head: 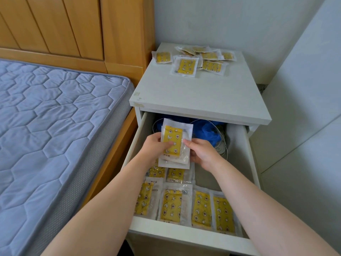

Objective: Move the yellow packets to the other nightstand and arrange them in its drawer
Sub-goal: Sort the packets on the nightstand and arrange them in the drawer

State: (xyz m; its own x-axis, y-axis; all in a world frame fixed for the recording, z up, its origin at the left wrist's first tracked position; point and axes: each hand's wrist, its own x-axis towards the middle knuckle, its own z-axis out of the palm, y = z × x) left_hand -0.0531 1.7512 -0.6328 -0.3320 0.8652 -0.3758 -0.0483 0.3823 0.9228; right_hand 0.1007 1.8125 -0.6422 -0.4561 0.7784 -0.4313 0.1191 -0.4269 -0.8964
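A white nightstand (pixel 193 93) is standing in the corner between a wooden headboard (pixel 73 24) and a white panel (pixel 304 126), with a blue quilted mattress (pixel 55 126) lying to its left. Its drawer (pixel 184 231) is hanging wide open, and both forearms are reaching in over its front wall. At the back of the drawer a blue bag (pixel 206 132) and a coil of white cable (pixel 223 143) are taking up the space just behind the hands. The left hand (pixel 156 145) is gripping a stack (pixel 174 143) of yellow packets from the left, its thumb pressing across the front of the top one. The right hand (pixel 201 152) is curling its fingers round the stack's right edge. The stack is hovering above the drawer's middle; at least two packets are showing in it, and the exact number cannot be told. Below it six flat packets (pixel 171 206) are resting on the drawer floor: four side by side along the front wall, and two in a second row behind them at the left, partly hidden by the stack. Near the back of the nightstand top, about seven more are lying in a loose overlapping heap (pixel 185 66), one sitting apart at the left. Each packet is showing a yellow panel with moons, stars and small brown figures; the small print at one end is too small to read.
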